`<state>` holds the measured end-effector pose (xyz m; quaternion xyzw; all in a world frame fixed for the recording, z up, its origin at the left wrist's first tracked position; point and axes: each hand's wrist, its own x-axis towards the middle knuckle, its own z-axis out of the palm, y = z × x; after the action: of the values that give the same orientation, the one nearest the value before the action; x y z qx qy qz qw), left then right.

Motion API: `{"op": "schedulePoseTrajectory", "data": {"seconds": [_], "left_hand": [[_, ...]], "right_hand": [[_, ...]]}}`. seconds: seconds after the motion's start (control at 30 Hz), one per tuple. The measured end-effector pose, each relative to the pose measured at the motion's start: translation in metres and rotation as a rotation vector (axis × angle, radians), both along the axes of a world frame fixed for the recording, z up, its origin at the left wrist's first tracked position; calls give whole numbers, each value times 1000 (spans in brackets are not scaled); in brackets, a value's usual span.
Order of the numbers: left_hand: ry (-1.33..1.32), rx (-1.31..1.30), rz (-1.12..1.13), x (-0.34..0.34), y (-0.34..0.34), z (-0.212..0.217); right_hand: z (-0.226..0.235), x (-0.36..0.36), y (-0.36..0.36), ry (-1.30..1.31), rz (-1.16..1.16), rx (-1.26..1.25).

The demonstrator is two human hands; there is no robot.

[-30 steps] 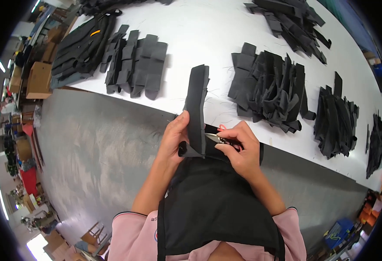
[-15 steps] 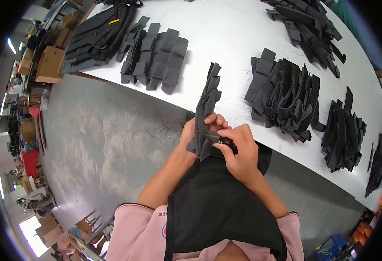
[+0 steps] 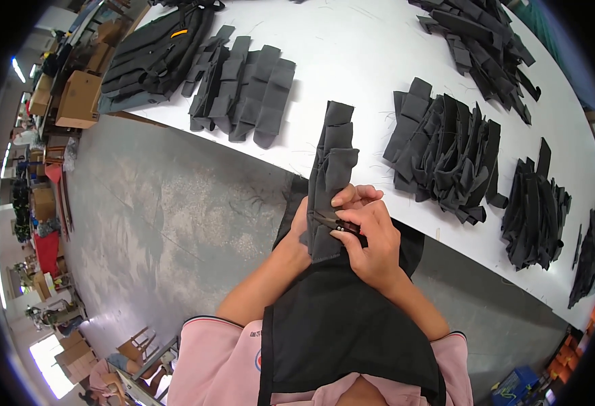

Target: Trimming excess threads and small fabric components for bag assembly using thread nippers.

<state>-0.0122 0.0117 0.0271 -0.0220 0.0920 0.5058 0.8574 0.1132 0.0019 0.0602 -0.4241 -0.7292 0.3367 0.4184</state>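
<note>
Both hands [image 3: 351,230] pinch a pleated black fabric strip [image 3: 331,176].

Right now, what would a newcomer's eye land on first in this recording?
First, the two hands at centre: the left hand grips a long black fabric piece held upright, while the right hand works a small cutting tool against it. Next, the white table beyond, lined with piles of black fabric pieces. At far left, cardboard boxes crowd the floor's edge.
</note>
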Motion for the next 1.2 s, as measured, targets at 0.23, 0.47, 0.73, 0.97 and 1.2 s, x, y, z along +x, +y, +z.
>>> {"op": "schedulePoseTrajectory", "data": {"seconds": [0.23,0.47,0.73,0.97,1.2], "left_hand": [[6,11,5,1,-1,-5],[28,14,15,4,-1,-2],[82,-32,19,8,-4,-11],[-104,-73,1,11,-4,6],[-285,-63,-164,2,-6,-13]], "right_hand": [[1,0,0,-55,-11,58],[4,0,-2,-52,-43,85],[6,-7,-3,103,-25,38],[6,11,9,-34,5,264],[18,18,23,-222,112,439]]}}
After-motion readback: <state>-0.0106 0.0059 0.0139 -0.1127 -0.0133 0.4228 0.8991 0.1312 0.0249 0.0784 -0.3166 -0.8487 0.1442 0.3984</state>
